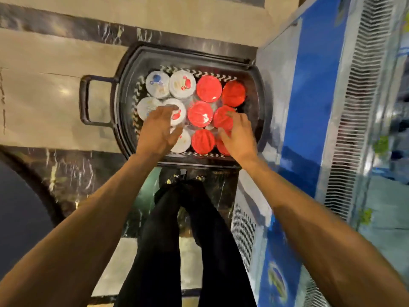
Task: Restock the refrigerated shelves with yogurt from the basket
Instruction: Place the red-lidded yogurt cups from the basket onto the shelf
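A black shopping basket (128, 69) stands on the floor below me, packed with yogurt cups. White-lidded cups (157, 84) fill its left side and red-lidded cups (209, 88) its right. My left hand (158, 131) reaches down over a white-lidded cup (179, 114), fingers spread and touching its lid. My right hand (240, 136) is over a red-lidded cup (222, 118), with fingers and thumb curved around its rim. Both hands partly hide the cups beneath them.
The refrigerated cabinet (309, 107), with a blue front and a white vent grille (358, 107), runs along the right. The basket's handle (85, 100) sticks out to the left. My legs in dark trousers (183, 240) stand just behind the basket on a tiled floor.
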